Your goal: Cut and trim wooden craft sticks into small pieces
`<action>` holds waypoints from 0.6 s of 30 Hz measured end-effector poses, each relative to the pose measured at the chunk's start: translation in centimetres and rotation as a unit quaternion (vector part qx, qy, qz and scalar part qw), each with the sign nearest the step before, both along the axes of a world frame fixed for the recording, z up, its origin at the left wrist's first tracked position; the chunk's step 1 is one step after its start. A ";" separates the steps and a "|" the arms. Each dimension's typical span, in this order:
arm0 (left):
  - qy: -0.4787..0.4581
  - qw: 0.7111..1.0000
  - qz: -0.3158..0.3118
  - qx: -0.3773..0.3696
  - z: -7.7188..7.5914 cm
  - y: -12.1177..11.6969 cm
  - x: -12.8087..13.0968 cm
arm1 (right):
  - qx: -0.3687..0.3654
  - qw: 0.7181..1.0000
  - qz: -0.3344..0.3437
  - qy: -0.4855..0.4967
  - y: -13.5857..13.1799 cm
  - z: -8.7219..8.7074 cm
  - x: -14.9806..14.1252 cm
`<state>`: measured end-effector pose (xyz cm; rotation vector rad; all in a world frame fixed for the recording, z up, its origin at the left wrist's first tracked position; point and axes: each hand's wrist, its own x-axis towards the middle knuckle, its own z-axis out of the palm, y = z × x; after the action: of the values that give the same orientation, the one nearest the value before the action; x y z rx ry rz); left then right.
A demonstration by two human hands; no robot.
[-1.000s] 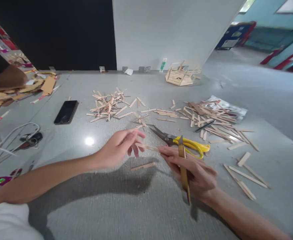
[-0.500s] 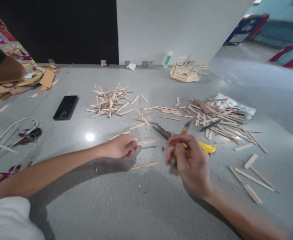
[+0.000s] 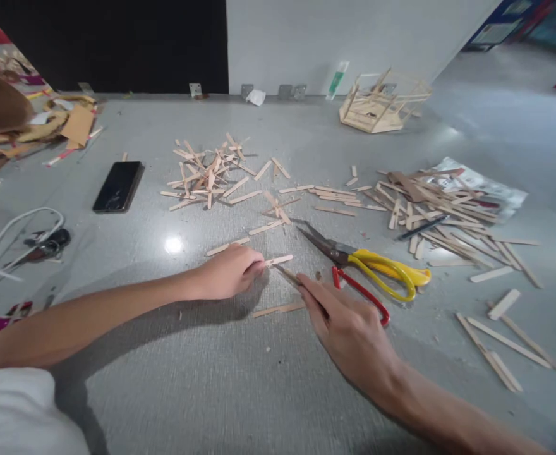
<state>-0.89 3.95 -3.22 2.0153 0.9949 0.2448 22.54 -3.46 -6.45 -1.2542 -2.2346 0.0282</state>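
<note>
My left hand [image 3: 233,272] is closed around one end of a wooden craft stick [image 3: 280,260], whose free end points right, just above the table. My right hand [image 3: 342,316] pinches a slim tan tool [image 3: 287,275] with a dark pointed tip. That tip meets or nearly meets the stick close to my left fingertips; its exact kind is unclear. Below lies another craft stick [image 3: 278,310], partly covered by my right fingers. Yellow-handled scissors [image 3: 377,262] lie open beyond my right hand, beside a bent red handle-like piece [image 3: 361,291].
A loose heap of craft sticks [image 3: 209,174] lies at centre back, and a larger pile [image 3: 443,208] at right with a plastic packet [image 3: 500,186]. A stick-built frame [image 3: 377,110] stands by the back panel. At left are a phone [image 3: 118,187] and white cable [image 3: 19,227].
My right hand has turned over and brought the tool's tip down and left to the stick. The scissors and red piece are now uncovered. The view has shifted slightly.
</note>
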 end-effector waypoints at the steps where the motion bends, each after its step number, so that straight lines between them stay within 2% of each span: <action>1: 0.001 1.000 -0.004 0.009 -0.2 0.0 0.0 | 0.008 1.000 0.000 -0.010 -0.1 -0.1 0.1; 7: 0.033 0.996 -0.003 0.086 -0.6 -0.2 0.2 | 0.019 0.997 0.016 -0.071 -0.2 -0.7 0.4; 12: 0.048 0.995 -0.008 0.087 -0.6 -0.4 0.2 | 0.048 0.993 0.008 -0.106 -0.2 -0.6 0.1; 18: 0.043 0.995 -0.008 0.088 -0.8 -0.5 0.3 | 0.049 0.993 0.009 -0.105 -0.3 -0.6 0.0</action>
<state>-0.63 3.50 -3.97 2.2083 1.0417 0.2477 22.56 -3.80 -7.08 -1.2321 -2.3932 -0.2133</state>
